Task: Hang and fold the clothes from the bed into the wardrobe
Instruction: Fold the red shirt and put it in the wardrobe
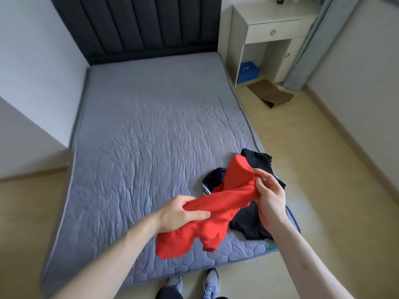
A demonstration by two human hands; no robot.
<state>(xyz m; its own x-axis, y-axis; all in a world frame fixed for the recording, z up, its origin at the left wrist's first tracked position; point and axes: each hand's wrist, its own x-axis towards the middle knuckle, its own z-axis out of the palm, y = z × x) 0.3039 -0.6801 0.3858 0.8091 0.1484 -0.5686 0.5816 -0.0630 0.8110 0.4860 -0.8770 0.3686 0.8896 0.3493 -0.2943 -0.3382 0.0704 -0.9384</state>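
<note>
Both hands are on the red garment (pixel 218 203) at the foot of the bed (pixel 151 126), down around five o'clock on the mattress. The left hand (pixel 183 212) has its fingers and thumb curled round a bunched fold at the eight o'clock end; the right hand (pixel 269 193) pinches the cloth up at the two o'clock end, fingers bent over a gathered edge. So the twisted red cloth runs on a slant between them, low-left to high-right, and that slant is what the next move turns on: the two grips sit at opposite ends of the long axis, and pulling them apart along it should, I'd judge, open the garment out. A loose tail of red hangs below the left hand and rests on the quilted cover. Just behind, toward one o'clock from the red piece, lies the pile of dark clothes (pixel 252 216), one with white stripes, partly under the red cloth and closer to the right hand. The red piece looks twisted, so it may need a shake before its shape can be read. No wardrobe in view here; a white bedside table (pixel 269 33) stands at one o'clock beyond the mattress, and the person's shoes (pixel 210 283) show at six o'clock.
</note>
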